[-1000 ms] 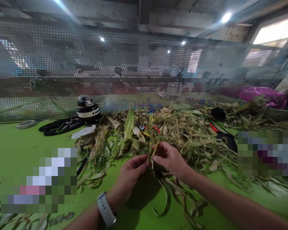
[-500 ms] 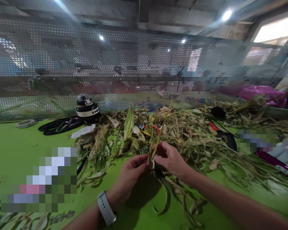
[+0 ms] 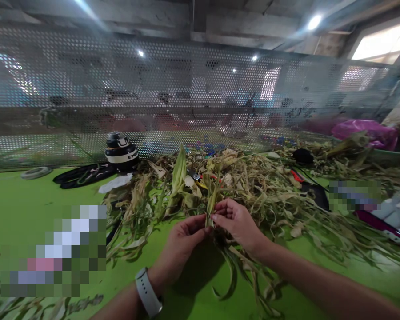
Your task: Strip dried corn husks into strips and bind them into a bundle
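Between my hands a slim greenish-yellow leafy stalk (image 3: pixel 212 202) stands roughly upright. My left hand (image 3: pixel 186 238), with a pale watch strap on its wrist, pinches the stalk's lower end between thumb and fingers. From the right, my right hand (image 3: pixel 235 221) grips the same stalk just above, its fingers bent. Just beyond is a heap of dried leaves (image 3: pixel 253 182), with a larger green husk (image 3: pixel 179 171) upright in it. Long curled strips (image 3: pixel 232 271) lie on the green table (image 3: pixel 200 284) below my hands.
A black bottle with a white band (image 3: pixel 122 153) stands at the back left beside black cables (image 3: pixel 82 174). Pliers (image 3: pixel 195 175) lie in the heap. A pink bag (image 3: pixel 366 132) is at the back right. A perforated metal screen (image 3: pixel 186 89) rises behind the table.
The stalk's leafy part has turned and looks wider between my hands. The pale piece at its lower end shows less. Both hands have barely moved.
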Action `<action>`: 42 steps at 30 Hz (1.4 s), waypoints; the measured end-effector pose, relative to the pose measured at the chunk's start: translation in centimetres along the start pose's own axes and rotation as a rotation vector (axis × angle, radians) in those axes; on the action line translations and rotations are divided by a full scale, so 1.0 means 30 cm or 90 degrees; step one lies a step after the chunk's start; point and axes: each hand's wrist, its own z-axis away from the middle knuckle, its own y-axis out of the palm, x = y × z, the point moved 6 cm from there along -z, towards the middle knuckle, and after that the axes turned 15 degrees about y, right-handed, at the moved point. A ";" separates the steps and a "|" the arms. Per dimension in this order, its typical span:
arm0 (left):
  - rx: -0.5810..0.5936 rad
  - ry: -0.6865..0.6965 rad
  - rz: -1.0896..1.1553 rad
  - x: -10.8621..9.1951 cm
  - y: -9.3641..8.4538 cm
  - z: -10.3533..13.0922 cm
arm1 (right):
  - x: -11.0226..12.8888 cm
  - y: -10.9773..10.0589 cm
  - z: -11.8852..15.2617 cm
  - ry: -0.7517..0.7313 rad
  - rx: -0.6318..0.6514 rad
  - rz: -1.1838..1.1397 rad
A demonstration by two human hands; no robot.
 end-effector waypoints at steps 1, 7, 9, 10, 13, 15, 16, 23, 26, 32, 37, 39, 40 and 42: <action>-0.003 0.001 -0.001 -0.002 0.000 0.000 | -0.001 0.002 0.001 0.001 0.003 0.002; -0.024 0.017 -0.092 -0.026 -0.009 0.004 | 0.019 0.006 0.022 -0.055 -0.014 0.052; -0.031 0.019 -0.122 -0.037 -0.012 0.004 | 0.023 0.002 0.025 -0.062 -0.026 0.053; -0.034 0.022 -0.131 -0.043 -0.013 0.003 | 0.022 0.000 0.024 -0.058 -0.027 0.047; -0.041 0.032 -0.161 -0.064 -0.017 -0.003 | 0.022 -0.007 0.014 -0.045 -0.012 0.011; -0.047 0.036 -0.184 -0.081 -0.027 -0.009 | 0.029 -0.024 0.002 -0.036 -0.018 -0.019; -0.054 0.040 -0.196 -0.092 -0.036 -0.013 | 0.035 -0.041 -0.004 -0.029 -0.035 -0.035; -0.121 0.148 -0.281 -0.195 -0.097 -0.046 | 0.185 -0.201 0.066 -0.253 -0.264 -0.146; -0.075 0.164 -0.351 -0.189 -0.073 -0.042 | 0.255 -0.181 0.195 -0.547 -0.353 0.012; 0.048 0.205 -0.345 -0.172 0.023 0.017 | 0.183 0.068 0.228 -0.694 -0.206 0.735; 0.089 0.196 -0.339 -0.180 0.036 0.023 | 0.126 0.097 0.178 -0.643 -0.150 0.867; 0.110 0.177 -0.334 -0.174 0.033 0.016 | 0.117 0.088 0.167 -0.607 -0.147 0.865; 0.117 0.173 -0.336 -0.171 0.032 0.013 | 0.113 0.083 0.162 -0.586 -0.148 0.862; 0.130 0.174 -0.350 -0.167 0.030 0.010 | 0.106 0.079 0.154 -0.542 -0.141 0.861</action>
